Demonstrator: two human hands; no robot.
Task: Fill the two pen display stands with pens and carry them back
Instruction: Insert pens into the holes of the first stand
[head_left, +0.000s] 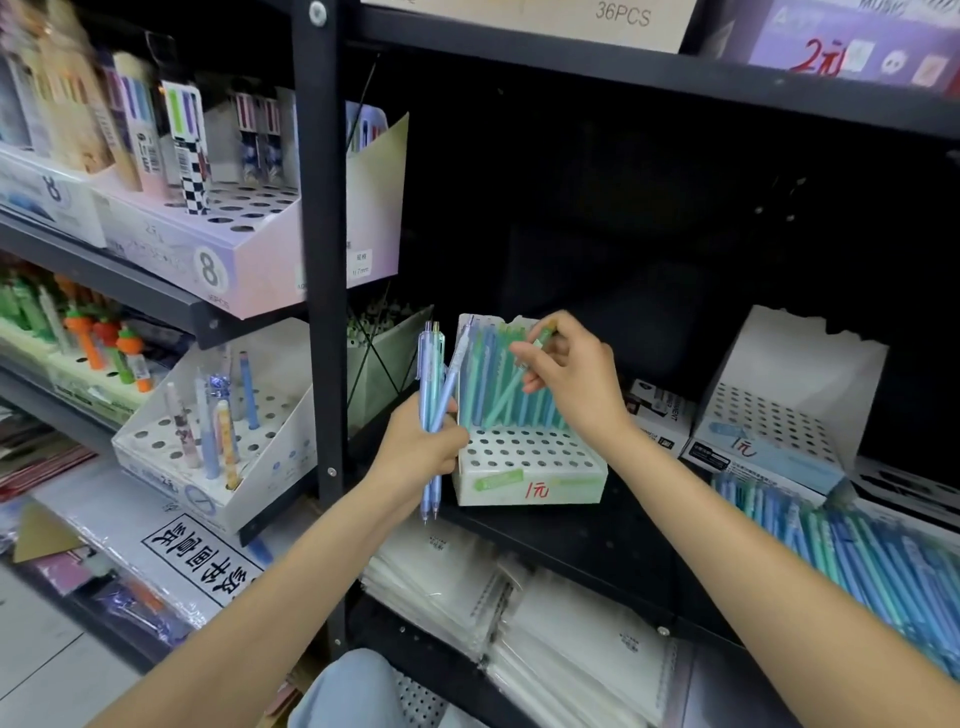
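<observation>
A white pen display stand (530, 462) with a perforated top and a green "1元" label sits on the black shelf. Its back rows hold several green and blue pens (491, 387). My left hand (421, 452) grips a bunch of blue pens (435, 384) upright, just left of this stand. My right hand (569, 371) pinches a green pen (514, 382), tilted, its tip down among the standing pens. A second white stand (769, 421), with a blue "1元" label and bare holes, stands to the right. A pile of loose blue and green pens (852, 561) lies at the lower right.
A black shelf post (324, 291) rises left of my left hand. Other pen display boxes (218, 441) fill the left shelves. Stacked plastic-wrapped notebooks (530, 618) lie on the shelf below. Small black-and-white boxes (660, 421) sit between the two stands.
</observation>
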